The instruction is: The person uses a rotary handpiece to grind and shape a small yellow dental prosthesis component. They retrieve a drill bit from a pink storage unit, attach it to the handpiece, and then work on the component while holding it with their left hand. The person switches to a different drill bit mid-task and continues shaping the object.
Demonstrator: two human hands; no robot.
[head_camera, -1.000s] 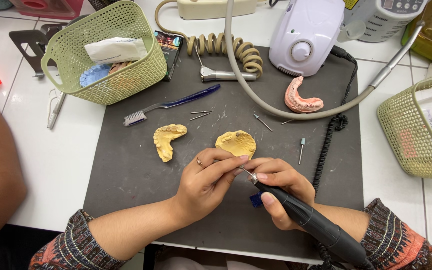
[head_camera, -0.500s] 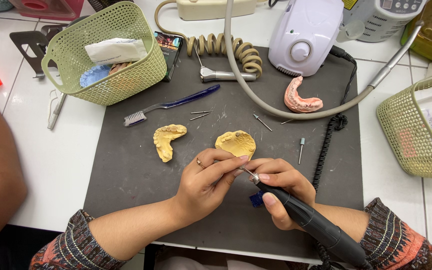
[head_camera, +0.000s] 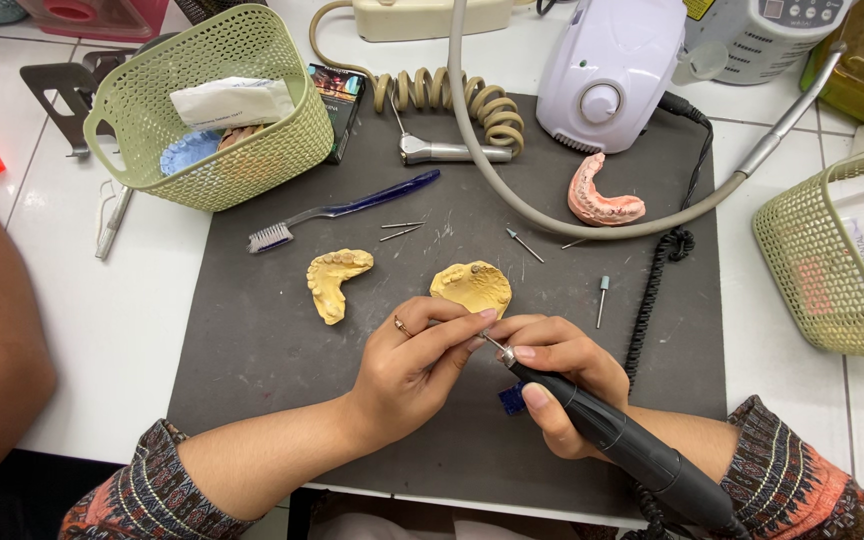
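Pinching at the metal tip of the black handpiece (head_camera: 612, 435), the left hand (head_camera: 407, 365) closes its grip there just below the yellow plaster cast (head_camera: 472, 287), so a light, steady pinch looks wise. To the right of that hand, the right hand (head_camera: 562, 375) wraps the smooth handpiece shut; left of the cast lies a second chalky, arch-shaped cast (head_camera: 335, 280) on the matte grey mat (head_camera: 252, 350).

Yellow dental casts (head_camera: 472, 287), pink denture (head_camera: 602, 195), blue toothbrush (head_camera: 342, 211), green baskets (head_camera: 214, 110), dark grey mat (head_camera: 252, 340)
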